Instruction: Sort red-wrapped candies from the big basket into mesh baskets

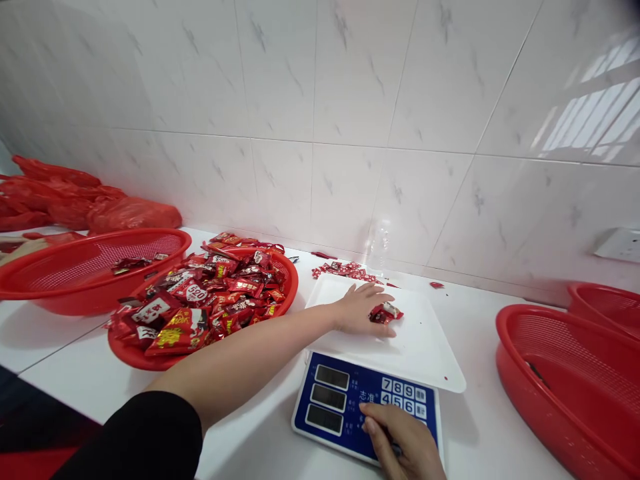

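My left hand [363, 311] reaches over the white scale tray [345, 337] with its fingers spread. A small cluster of red wrapped snack packets [386, 313] lies between its thumb and fingers, without a clear grip on them. My right hand [405, 437] is over the blue keypad of the digital scale [367, 397], thumb and forefinger pinched together. Something dark shows inside that hand, too hidden to name. Three display windows [327, 398] on the scale look dark. To the left, a red basket [287, 293] is heaped with red snack packets [197, 293].
Another red basket [65, 297] holds a few packets on the left; red plastic bags [135, 213] lie behind it. Small red packets [345, 269] and a clear plastic container [379, 247] are by the tiled wall. Red baskets [565, 373] stand at the right.
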### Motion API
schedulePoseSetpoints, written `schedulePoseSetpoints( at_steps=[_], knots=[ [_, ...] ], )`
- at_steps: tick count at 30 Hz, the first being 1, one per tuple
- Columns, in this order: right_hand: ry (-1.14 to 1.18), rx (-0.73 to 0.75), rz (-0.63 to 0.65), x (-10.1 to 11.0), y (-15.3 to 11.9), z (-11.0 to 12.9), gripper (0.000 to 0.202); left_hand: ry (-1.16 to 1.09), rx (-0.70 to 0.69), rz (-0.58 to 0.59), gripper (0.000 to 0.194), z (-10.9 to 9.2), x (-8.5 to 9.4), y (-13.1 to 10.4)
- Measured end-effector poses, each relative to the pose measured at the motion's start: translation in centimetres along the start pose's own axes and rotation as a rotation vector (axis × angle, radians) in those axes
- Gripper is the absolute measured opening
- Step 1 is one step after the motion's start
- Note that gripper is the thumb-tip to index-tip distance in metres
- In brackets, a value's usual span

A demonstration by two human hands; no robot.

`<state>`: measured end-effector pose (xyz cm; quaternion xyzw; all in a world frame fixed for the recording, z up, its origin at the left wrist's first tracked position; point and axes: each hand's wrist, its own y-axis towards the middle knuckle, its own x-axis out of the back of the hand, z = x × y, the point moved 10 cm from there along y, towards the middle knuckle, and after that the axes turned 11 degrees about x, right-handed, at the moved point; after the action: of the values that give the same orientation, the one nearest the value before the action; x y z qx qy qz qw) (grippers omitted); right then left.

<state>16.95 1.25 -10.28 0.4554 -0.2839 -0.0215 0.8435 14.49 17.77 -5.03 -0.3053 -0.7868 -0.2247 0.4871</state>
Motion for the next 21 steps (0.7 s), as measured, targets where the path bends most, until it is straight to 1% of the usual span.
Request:
schedulePoseSetpoints(
  at_steps=[3,5,8,11,14,17,19,21],
  knots=[
    [-0.017,0.017,-0.007,0.1,0.0,0.1,0.016,0.173,-0.053,0.124,0.084,-0.2,-1.2,-0.4],
    [-0.019,0.025,-0.013,0.1,0.1,0.2,0.015,0.223,-0.067,0.154,0.088,-0.2,-1.4,-0.3],
    [-0.029,0.034,-0.021,0.2,0.2,0.3,0.015,0.255,-0.085,0.158,0.089,-0.4,-1.5,0.3],
    [-0.037,0.036,-0.028,0.3,0.3,0.4,0.015,0.271,-0.105,0.092,0.084,-0.7,-1.4,1.0],
    [-0.048,0.016,-0.006,0.2,0.2,0.2,0.016,0.332,-0.106,-0.036,0.070,-0.9,-1.2,1.7],
    [-0.045,-0.001,0.012,0.0,0.2,-0.1,0.017,0.365,-0.056,-0.150,0.057,-0.6,-1.0,2.2],
    [-0.032,0.003,0.004,0.0,0.2,-0.1,0.017,0.358,-0.018,-0.185,0.048,-0.4,-0.8,2.5],
    [-0.025,0.005,-0.004,0.1,0.3,0.0,0.017,0.329,0.026,-0.189,0.039,0.0,-0.3,2.9]
  ],
)
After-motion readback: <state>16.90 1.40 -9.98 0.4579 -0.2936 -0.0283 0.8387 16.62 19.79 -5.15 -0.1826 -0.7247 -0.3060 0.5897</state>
